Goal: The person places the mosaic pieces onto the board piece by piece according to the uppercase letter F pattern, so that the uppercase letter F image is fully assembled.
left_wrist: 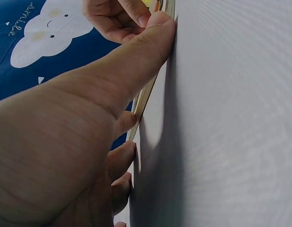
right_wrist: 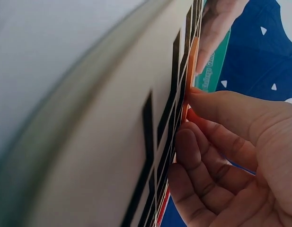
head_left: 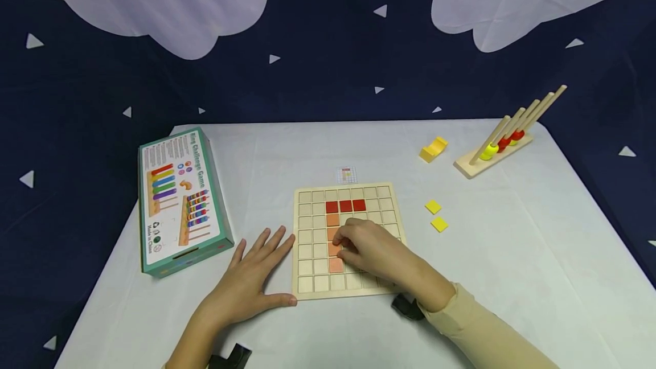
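A square wooden grid board [head_left: 306, 252] lies flat on the table. Three red tiles [head_left: 345, 206] form a short row near its far edge, with a column of orange tiles [head_left: 332, 220] running down from the left one. My right hand [head_left: 376, 249] is over the board, thumb and index finger pinching an orange tile [head_left: 335, 249] in that column. In the right wrist view the fingertips meet the orange edge, and the other fingers curl beside it. My left hand [head_left: 248, 283] lies left of the board, fingers spread, with the thumb and fingertips touching its edge.
A small printed pattern card [head_left: 347, 175] lies beyond the board. Two yellow tiles [head_left: 436, 216] are to its right, below a yellow wavy block [head_left: 433, 149]. A wooden peg stand [head_left: 471, 167] with rings is at the back right. A green-sided game box [head_left: 184, 198] lies left.
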Action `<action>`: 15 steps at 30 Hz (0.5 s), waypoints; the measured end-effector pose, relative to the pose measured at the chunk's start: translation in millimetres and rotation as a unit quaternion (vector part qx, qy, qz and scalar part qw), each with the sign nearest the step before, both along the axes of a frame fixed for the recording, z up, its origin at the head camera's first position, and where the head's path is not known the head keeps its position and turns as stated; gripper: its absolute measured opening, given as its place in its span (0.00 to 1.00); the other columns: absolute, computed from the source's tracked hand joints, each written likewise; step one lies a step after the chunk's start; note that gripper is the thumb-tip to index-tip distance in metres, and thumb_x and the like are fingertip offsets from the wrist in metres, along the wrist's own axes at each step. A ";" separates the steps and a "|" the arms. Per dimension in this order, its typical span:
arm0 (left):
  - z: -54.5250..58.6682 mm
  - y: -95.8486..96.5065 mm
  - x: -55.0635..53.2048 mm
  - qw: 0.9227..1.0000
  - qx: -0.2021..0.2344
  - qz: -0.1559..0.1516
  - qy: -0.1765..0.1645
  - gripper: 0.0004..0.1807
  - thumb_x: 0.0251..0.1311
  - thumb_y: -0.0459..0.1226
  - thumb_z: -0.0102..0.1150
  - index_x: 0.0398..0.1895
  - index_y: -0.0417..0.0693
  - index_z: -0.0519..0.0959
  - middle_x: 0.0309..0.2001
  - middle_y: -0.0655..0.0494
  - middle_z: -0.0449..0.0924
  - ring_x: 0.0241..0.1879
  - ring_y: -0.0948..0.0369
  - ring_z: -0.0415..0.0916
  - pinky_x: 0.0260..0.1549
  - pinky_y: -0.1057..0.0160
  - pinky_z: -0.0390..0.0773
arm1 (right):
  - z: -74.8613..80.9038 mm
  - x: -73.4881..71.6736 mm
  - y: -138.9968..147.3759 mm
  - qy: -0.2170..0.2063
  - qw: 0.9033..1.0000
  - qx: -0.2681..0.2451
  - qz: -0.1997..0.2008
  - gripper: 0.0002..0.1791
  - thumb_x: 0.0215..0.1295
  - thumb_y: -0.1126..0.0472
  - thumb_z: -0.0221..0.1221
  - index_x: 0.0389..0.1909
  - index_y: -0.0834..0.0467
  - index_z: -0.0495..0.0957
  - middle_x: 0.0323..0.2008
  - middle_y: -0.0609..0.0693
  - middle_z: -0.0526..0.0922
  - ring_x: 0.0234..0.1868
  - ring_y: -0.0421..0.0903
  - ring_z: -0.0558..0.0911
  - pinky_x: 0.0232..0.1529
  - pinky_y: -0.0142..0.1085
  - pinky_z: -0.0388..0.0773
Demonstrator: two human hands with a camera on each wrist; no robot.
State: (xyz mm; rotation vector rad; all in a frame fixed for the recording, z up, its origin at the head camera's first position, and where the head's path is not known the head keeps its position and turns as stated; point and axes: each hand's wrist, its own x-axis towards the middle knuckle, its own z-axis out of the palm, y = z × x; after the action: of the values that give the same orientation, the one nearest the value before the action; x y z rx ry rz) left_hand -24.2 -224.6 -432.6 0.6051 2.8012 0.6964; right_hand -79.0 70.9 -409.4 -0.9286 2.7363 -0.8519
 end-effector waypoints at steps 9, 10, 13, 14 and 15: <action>0.1 1.2 -0.4 1.000 0.001 0.004 -0.006 0.61 0.50 0.70 0.74 0.86 0.65 0.60 0.88 0.57 0.53 0.87 0.41 0.49 0.78 0.22 0.44 | 5.9 -5.2 5.6 -0.001 1.000 -0.014 0.001 0.07 0.65 0.63 0.71 0.42 0.56 0.87 0.31 0.40 0.82 0.33 0.37 0.77 0.38 0.29 0.78; 0.2 1.5 -0.5 1.000 0.001 0.004 -0.008 0.61 0.50 0.70 0.74 0.86 0.65 0.60 0.88 0.57 0.53 0.87 0.41 0.49 0.78 0.22 0.44 | 7.5 -6.5 8.4 -0.001 1.000 -0.015 -0.003 0.07 0.65 0.63 0.71 0.43 0.56 0.87 0.31 0.40 0.82 0.33 0.37 0.78 0.38 0.29 0.78; 0.9 1.7 -0.4 1.000 0.002 0.005 -0.009 0.61 0.49 0.70 0.74 0.86 0.65 0.60 0.88 0.57 0.53 0.87 0.41 0.49 0.78 0.22 0.43 | 13.6 -10.7 19.7 0.001 1.000 -0.012 -0.023 0.07 0.67 0.62 0.71 0.44 0.57 0.87 0.31 0.40 0.82 0.34 0.37 0.78 0.39 0.30 0.79; 1.0 1.7 -0.4 1.000 0.002 0.004 -0.009 0.61 0.49 0.70 0.74 0.86 0.65 0.60 0.88 0.57 0.53 0.87 0.41 0.49 0.78 0.22 0.43 | 15.4 -12.6 24.4 0.004 0.999 -0.011 -0.031 0.08 0.67 0.61 0.71 0.44 0.57 0.87 0.32 0.41 0.83 0.34 0.37 0.79 0.39 0.31 0.80; 1.2 1.6 -0.4 1.000 0.002 0.004 -0.009 0.61 0.49 0.70 0.73 0.86 0.65 0.60 0.88 0.57 0.53 0.87 0.41 0.49 0.78 0.22 0.43 | 17.0 -14.4 29.6 0.007 0.999 -0.011 -0.039 0.08 0.67 0.61 0.71 0.45 0.58 0.87 0.32 0.41 0.83 0.34 0.37 0.79 0.39 0.31 0.80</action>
State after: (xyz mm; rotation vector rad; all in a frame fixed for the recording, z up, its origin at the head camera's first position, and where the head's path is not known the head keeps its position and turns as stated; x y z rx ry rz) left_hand -24.6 -223.0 -431.4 0.5874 2.7882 0.7066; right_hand -93.4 100.5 -392.4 -0.8391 2.7985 -0.8935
